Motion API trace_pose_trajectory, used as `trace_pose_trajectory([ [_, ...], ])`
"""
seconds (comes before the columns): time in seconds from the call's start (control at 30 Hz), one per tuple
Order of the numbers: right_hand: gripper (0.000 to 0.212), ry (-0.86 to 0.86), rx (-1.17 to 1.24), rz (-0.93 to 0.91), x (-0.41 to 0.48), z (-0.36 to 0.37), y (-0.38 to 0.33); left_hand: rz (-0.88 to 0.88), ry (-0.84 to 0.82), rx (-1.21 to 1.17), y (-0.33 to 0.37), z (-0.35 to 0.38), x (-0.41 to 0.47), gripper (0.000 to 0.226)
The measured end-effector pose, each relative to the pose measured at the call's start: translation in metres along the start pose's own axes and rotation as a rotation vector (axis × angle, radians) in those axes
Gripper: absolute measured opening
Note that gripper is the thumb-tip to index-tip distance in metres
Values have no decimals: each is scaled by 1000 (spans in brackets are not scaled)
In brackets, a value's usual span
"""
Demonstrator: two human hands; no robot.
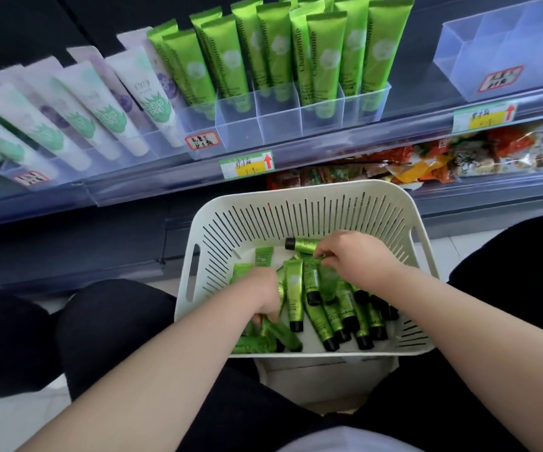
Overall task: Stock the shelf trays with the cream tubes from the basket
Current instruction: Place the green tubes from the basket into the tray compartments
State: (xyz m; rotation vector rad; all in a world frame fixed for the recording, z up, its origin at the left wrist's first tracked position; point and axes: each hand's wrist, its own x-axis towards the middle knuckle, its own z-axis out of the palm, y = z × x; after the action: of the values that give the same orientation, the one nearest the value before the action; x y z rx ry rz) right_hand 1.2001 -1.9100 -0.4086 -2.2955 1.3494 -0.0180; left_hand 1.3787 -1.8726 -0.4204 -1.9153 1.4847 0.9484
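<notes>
A white slotted basket [299,210] sits in front of me, holding several green cream tubes [294,295] with black caps. Both hands are down inside it. My left hand [265,295] curls its fingers around tubes at the basket's near left. My right hand [354,259] grips green tubes near the middle, just below one tube [302,245] that lies across the far side. On the shelf above, a clear divided tray [263,120] holds upright green tubes [273,47]. A second clear tray [504,44] stands at the right with nothing visible in it.
White tubes with green and purple prints [107,102] lean in trays at the shelf's left. Price tags [247,164] hang on the shelf edge. Packaged snacks [426,158] fill the lower shelf behind the basket. My dark-clothed knees flank the basket on both sides.
</notes>
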Motion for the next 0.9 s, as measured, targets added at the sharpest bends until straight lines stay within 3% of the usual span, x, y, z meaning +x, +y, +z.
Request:
trace_pose_trajectory([
  [0.17, 21, 11, -32, -29, -1, -2, -8, 3, 56, -28, -14, 7, -2, 75],
  [0.33, 20, 53, -13, -18, -3, -13, -11, 77, 301, -240, -15, 7, -7, 37],
  [0.53, 22, 235, -12, 2, -1, -58, -18, 291, 667, -326, -14, -59, -40, 14],
  [0.73, 20, 493, 7, -50, 5, -131, -33, 417, 1047, -301, -12, -143, -93, 15],
  [0.9, 21, 660, 11, -82, 13, -182, -43, 410, 1307, -318, -2, -204, -123, 21],
])
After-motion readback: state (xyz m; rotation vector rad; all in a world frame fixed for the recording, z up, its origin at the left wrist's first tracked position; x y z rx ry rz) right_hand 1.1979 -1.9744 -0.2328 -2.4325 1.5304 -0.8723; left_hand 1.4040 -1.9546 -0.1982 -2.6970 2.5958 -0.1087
